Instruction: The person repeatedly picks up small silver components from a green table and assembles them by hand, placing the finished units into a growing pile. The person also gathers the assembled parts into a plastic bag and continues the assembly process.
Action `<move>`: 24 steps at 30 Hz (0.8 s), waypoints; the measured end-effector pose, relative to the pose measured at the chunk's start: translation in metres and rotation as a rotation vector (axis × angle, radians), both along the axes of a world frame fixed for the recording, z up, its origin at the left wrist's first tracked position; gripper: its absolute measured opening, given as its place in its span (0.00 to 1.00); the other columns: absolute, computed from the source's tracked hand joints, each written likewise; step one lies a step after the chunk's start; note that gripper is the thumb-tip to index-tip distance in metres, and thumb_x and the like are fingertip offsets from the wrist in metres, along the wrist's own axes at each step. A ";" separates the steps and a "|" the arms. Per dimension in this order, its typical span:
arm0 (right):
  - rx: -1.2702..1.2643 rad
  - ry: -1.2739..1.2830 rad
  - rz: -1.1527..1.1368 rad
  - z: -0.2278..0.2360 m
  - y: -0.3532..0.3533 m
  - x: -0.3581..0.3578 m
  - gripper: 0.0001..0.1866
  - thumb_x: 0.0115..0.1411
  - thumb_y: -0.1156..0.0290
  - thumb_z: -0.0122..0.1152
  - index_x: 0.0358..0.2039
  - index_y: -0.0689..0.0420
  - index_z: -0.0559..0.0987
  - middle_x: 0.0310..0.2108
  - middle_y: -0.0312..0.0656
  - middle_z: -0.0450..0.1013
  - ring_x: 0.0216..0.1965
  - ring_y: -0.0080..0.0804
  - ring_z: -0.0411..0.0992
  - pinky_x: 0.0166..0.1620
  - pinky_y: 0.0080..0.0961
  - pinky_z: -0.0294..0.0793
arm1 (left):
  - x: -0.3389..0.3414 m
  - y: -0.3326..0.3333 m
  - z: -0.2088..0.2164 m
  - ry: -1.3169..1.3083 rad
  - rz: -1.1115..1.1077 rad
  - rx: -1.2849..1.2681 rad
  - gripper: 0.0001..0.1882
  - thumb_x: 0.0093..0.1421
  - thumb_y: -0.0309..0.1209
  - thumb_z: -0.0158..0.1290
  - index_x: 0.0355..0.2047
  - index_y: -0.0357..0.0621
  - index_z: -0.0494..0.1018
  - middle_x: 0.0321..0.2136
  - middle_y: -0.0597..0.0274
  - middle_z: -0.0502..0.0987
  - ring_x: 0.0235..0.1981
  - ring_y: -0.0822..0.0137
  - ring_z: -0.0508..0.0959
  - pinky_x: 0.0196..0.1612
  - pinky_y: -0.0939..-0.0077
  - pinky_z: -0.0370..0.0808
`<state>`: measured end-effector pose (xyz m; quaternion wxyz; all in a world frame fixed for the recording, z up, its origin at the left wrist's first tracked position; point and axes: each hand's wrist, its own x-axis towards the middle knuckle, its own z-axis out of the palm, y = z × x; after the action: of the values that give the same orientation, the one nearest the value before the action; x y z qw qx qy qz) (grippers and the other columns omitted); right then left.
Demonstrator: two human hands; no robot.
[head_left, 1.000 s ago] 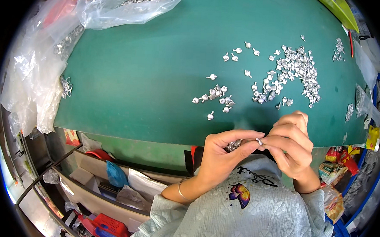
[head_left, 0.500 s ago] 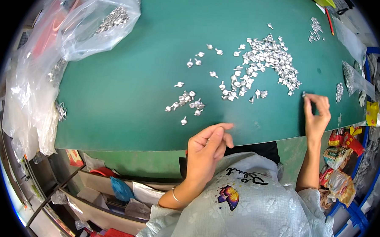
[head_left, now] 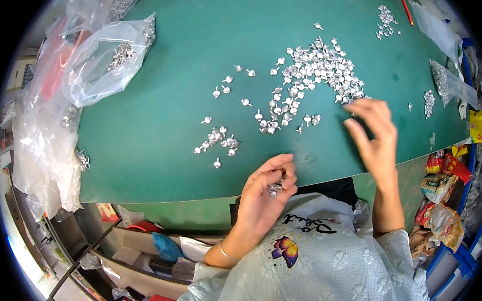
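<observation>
My left hand is curled palm-up at the table's near edge, with several small silvery metal parts cupped in its fingers. My right hand hovers beside the lower right end of a big heap of round-headed metal parts with short stems. Its thumb and fingers are spread, and nothing shows between them. Left of the heap lies a smaller cluster of the same parts, with several loose ones scattered above it. One single part rests to the right, near a small pile of smaller-looking pieces.
A clear plastic bag holding metal pieces stands open on the green table at the far left. Another small pile and a red pen lie at the back right. A filled bag sits by the right edge.
My right hand has let go of a small part at the right, opened, and moved left to the big heap. My left hand has turned, showing the parts inside. The view has shifted slightly.
</observation>
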<state>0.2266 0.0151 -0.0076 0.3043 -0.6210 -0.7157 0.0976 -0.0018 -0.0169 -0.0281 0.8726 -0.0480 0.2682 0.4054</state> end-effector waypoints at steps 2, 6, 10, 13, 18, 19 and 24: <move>-0.031 0.069 0.095 -0.002 0.004 -0.021 0.12 0.45 0.75 0.64 0.33 0.60 0.77 0.34 0.40 0.71 0.38 0.38 0.67 0.42 0.30 0.63 | -0.001 -0.001 -0.004 -0.120 -0.013 0.004 0.16 0.57 0.23 0.42 0.46 0.31 0.67 0.31 0.59 0.69 0.30 0.71 0.66 0.34 0.79 0.66; -0.047 -0.004 0.157 -0.007 0.012 -0.051 0.15 0.46 0.74 0.63 0.36 0.59 0.76 0.40 0.41 0.68 0.43 0.40 0.64 0.44 0.33 0.62 | 0.005 0.002 0.010 0.071 -0.010 -0.062 0.15 0.56 0.24 0.43 0.43 0.32 0.68 0.30 0.60 0.66 0.28 0.70 0.63 0.29 0.78 0.63; -0.115 0.047 0.237 -0.011 -0.005 -0.047 0.16 0.46 0.74 0.62 0.38 0.60 0.75 0.42 0.42 0.69 0.47 0.41 0.65 0.48 0.35 0.62 | 0.001 0.002 0.008 0.024 -0.018 -0.040 0.15 0.58 0.25 0.43 0.45 0.32 0.67 0.30 0.59 0.67 0.27 0.70 0.64 0.29 0.79 0.64; -0.056 0.011 0.143 -0.011 -0.003 -0.015 0.18 0.48 0.74 0.62 0.42 0.61 0.74 0.47 0.44 0.69 0.52 0.44 0.64 0.53 0.36 0.60 | -0.004 0.004 0.005 -0.105 -0.029 -0.043 0.16 0.59 0.25 0.42 0.47 0.33 0.67 0.31 0.57 0.68 0.26 0.72 0.63 0.28 0.81 0.63; -0.136 -0.172 -0.107 -0.019 0.016 0.002 0.28 0.52 0.65 0.60 0.53 0.60 0.66 0.58 0.50 0.57 0.62 0.48 0.51 0.60 0.42 0.50 | -0.003 0.004 -0.004 -0.204 -0.065 -0.009 0.18 0.59 0.26 0.40 0.48 0.33 0.67 0.38 0.52 0.72 0.29 0.68 0.68 0.33 0.79 0.67; -0.157 -0.180 -0.075 -0.016 0.013 -0.007 0.30 0.51 0.65 0.61 0.53 0.60 0.65 0.59 0.50 0.55 0.62 0.48 0.50 0.61 0.43 0.49 | -0.002 0.004 -0.003 -0.171 -0.071 -0.011 0.18 0.59 0.26 0.41 0.48 0.33 0.67 0.38 0.52 0.72 0.30 0.68 0.68 0.33 0.78 0.67; -0.347 -0.238 0.211 0.004 -0.006 -0.040 0.30 0.47 0.65 0.64 0.52 0.58 0.68 0.61 0.47 0.52 0.63 0.46 0.49 0.61 0.50 0.48 | -0.002 0.001 -0.010 -0.259 -0.034 0.005 0.19 0.57 0.28 0.42 0.48 0.33 0.68 0.39 0.52 0.72 0.32 0.66 0.69 0.36 0.74 0.68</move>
<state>0.1867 0.0093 -0.0040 0.0948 -0.5927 -0.7801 0.1766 -0.0038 -0.0157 -0.0376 0.9068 -0.0932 0.1531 0.3816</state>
